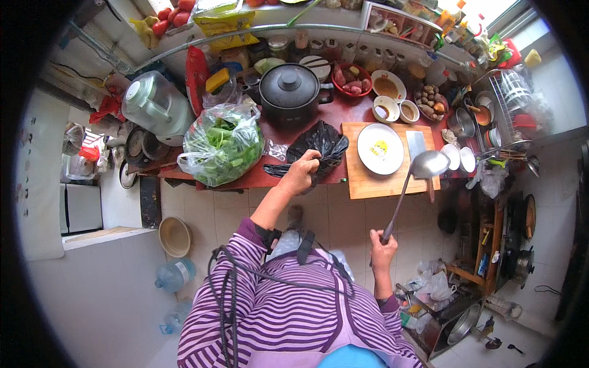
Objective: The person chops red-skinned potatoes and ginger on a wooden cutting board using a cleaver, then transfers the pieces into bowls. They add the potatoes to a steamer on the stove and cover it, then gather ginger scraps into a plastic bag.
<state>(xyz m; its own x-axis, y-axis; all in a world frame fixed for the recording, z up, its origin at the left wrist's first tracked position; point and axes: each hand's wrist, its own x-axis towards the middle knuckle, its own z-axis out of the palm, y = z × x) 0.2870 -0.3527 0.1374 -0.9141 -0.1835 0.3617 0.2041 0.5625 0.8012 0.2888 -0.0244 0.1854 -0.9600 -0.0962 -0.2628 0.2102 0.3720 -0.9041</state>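
With closed fingers, my left hand [299, 174] grips the gathered edge of a black plastic bag [320, 140] at the counter's front; its contents are hidden. My right hand [383, 250] holds the handle of a metal ladle [430, 164], raised before me. In this view the ladle's bowl overlaps the right part of a wooden cutting board [362, 183]. On that board lie a white plate [380, 158] with a yellow printed picture and a cleaver [416, 141]. Behind the bag stands a lidded black pot [290, 92].
Left of the black bag sits a clear plastic bag of leafy greens [225, 142]. Farther back are a red basket of reddish tubers [352, 80], small bowls [385, 109] with dark liquid and a dish rack [504, 115]. A beige basin [175, 236] rests on the floor.
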